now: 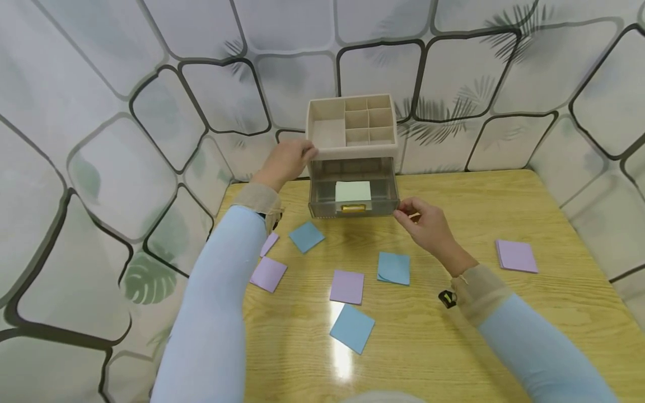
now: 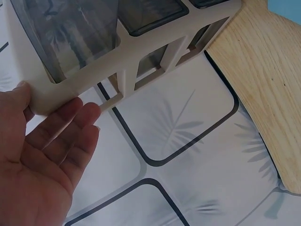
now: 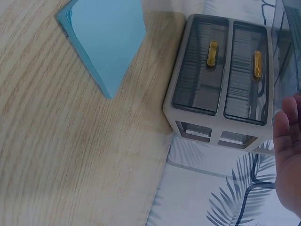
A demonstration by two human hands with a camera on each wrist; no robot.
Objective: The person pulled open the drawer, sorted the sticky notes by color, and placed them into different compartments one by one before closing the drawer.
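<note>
A cream organizer [image 1: 353,152] with a divided top tray stands against the wall, its top smoky clear drawer [image 1: 322,208] pulled out. Inside that drawer lies a pale green stack of paper [image 1: 353,191]. My left hand [image 1: 286,161] grips the organizer's upper left corner; in the left wrist view the hand [image 2: 51,155] has thumb and fingers on either side of the frame [image 2: 49,96]. At the drawer's front right corner, my right hand [image 1: 425,224] pinches the edge. In the right wrist view the hand [image 3: 288,155] is partly cut off beside the drawer [image 3: 286,52].
Blue squares [image 1: 306,237] [image 1: 394,268] [image 1: 352,328] and purple squares [image 1: 346,286] [image 1: 269,274] lie on the wooden table [image 1: 428,347]. Another purple stack [image 1: 517,256] lies far right. Two closed lower drawers [image 3: 200,70] [image 3: 247,75] have gold handles. Patterned covering surrounds the table's back and sides.
</note>
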